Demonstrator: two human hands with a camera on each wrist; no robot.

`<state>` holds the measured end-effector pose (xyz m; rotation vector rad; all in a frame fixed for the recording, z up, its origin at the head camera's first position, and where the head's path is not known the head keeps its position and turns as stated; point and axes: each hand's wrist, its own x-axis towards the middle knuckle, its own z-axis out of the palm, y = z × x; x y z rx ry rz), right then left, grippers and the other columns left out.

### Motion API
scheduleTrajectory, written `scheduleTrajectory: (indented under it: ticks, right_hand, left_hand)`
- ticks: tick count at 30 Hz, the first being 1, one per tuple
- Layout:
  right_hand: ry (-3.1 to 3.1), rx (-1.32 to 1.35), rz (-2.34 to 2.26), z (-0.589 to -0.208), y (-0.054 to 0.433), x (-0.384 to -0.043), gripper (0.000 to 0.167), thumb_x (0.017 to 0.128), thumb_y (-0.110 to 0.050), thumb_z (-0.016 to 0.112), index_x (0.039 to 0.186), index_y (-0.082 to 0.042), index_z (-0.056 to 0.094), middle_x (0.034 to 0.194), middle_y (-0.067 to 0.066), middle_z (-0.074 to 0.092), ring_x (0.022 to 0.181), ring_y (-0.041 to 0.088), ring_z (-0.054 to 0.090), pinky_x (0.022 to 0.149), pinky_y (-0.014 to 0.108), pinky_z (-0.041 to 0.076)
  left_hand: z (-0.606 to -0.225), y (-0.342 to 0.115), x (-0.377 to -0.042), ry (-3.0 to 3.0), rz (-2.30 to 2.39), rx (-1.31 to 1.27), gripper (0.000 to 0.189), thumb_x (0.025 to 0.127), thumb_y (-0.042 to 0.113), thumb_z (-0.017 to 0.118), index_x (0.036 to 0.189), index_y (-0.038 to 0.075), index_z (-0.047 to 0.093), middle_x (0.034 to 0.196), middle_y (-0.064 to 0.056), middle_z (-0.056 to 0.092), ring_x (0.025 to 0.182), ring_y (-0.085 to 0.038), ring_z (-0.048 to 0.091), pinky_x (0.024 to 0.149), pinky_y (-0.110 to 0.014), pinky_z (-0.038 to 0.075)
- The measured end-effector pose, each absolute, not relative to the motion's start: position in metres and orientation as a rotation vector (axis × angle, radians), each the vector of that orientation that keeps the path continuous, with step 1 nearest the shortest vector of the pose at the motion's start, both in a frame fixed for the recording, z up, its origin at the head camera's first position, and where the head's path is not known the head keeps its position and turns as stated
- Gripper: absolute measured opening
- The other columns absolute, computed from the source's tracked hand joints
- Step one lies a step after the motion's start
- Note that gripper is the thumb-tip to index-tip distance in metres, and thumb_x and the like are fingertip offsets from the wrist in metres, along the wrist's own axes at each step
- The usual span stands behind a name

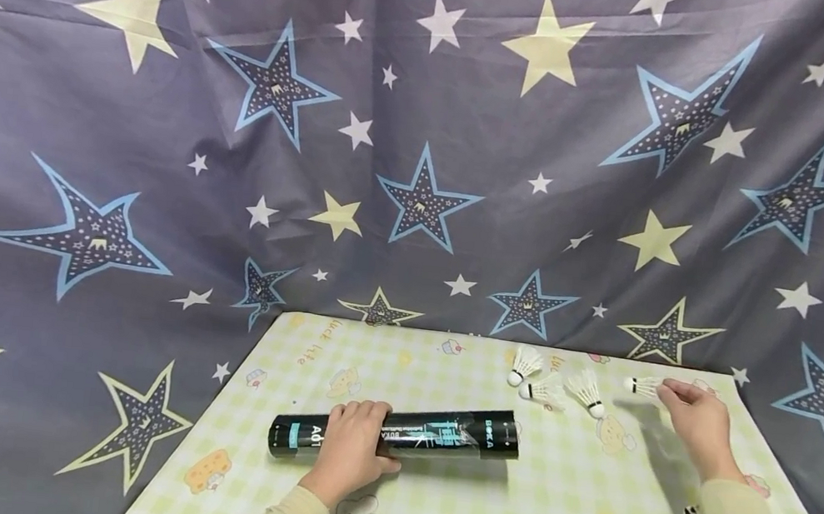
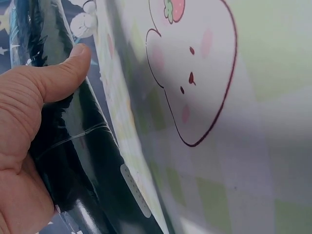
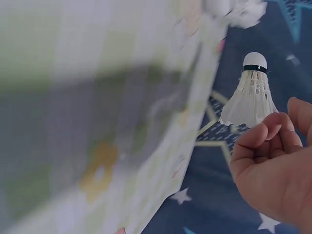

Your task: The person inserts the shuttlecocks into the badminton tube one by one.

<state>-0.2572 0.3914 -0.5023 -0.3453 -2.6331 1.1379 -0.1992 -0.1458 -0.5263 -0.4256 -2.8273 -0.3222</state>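
Left hand point(image 1: 354, 448): clamped around glossy black cylindrical tube point(image 1: 450, 432); right hand point(image 1: 699, 423): pinches white conical shuttlecock point(image 1: 645, 387) by feathered rim; three loose shuttlecocks point(image 1: 583, 389): left of pinch, on checked cloth point(image 1: 583, 497)

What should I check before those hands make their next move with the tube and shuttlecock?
1. Tube steadied: ok; the left hand grips the black tube.
2. Shuttlecock secure: ok; the right hand pinches the held shuttlecock by its feather end.
3. Held shuttlecock lined up with the tube: not ok; the two are well apart.
4. Tube end uncapped: cannot tell.
5. Three loose shuttlecocks out of the way: ok; they lie on the tablecloth, apart from the tube.
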Motion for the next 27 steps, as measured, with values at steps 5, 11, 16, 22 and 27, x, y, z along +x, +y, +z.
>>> scheduleTrajectory:
  ticks: [5, 11, 16, 22, 27]
  right_hand:
    - [-2.490, -0.331, 1.475, -0.494, 0.365, -0.235, 0.057, 0.108, -0.043, 0.063, 0.142, 0.002, 0.066, 0.095, -0.033, 0.070, 0.082, -0.016, 0.055, 0.072, 0.014, 0.051]
    - [-2.343, -0.235, 1.710, -0.486, 0.334, -0.209, 0.030, 0.105, -0.033, 0.070, 0.131, -0.019, 0.076, 0.090, -0.038, 0.067, 0.080, -0.005, 0.059, 0.072, 0.016, 0.053]
    - [-2.380, -0.169, 1.786, -0.481, 0.298, -0.194, 0.043, 0.105, -0.032, 0.070, 0.138, -0.004, 0.070, 0.091, -0.031, 0.070, 0.082, -0.001, 0.061, 0.073, 0.019, 0.055]
    - [-2.371, -0.090, 1.902, -0.482, 0.251, -0.179, 0.048, 0.105, -0.026, 0.071, 0.141, 0.006, 0.065, 0.102, -0.028, 0.074, 0.089, 0.001, 0.064, 0.077, 0.021, 0.055]
    - [-2.351, -0.006, 1.994, -0.488, 0.219, -0.172, 0.041, 0.103, -0.017, 0.072, 0.136, 0.007, 0.067, 0.107, -0.023, 0.076, 0.089, -0.001, 0.065, 0.075, 0.022, 0.054]
  left_hand:
    - [-0.526, -0.152, -0.201, -2.825, -0.326, -0.394, 0.085, 0.064, 0.052, 0.102, 0.132, 0.015, 0.066, 0.121, -0.005, 0.074, 0.111, -0.030, 0.066, 0.100, -0.053, 0.047]
    - [-0.528, -0.157, -0.203, -2.829, -0.317, -0.363, 0.087, 0.064, 0.055, 0.101, 0.132, 0.016, 0.067, 0.124, -0.005, 0.074, 0.112, -0.031, 0.066, 0.101, -0.054, 0.047]
    - [-0.527, -0.158, -0.203, -2.837, -0.324, -0.345, 0.086, 0.064, 0.055, 0.101, 0.132, 0.015, 0.067, 0.125, -0.007, 0.074, 0.112, -0.032, 0.066, 0.100, -0.055, 0.047]
    - [-0.524, -0.153, -0.202, -2.820, -0.336, -0.356, 0.085, 0.063, 0.051, 0.102, 0.130, 0.014, 0.067, 0.123, -0.009, 0.075, 0.110, -0.033, 0.066, 0.098, -0.053, 0.046]
    - [-0.522, -0.148, -0.202, -2.821, -0.339, -0.369, 0.084, 0.064, 0.051, 0.102, 0.131, 0.014, 0.067, 0.123, -0.008, 0.074, 0.111, -0.032, 0.066, 0.098, -0.053, 0.046]
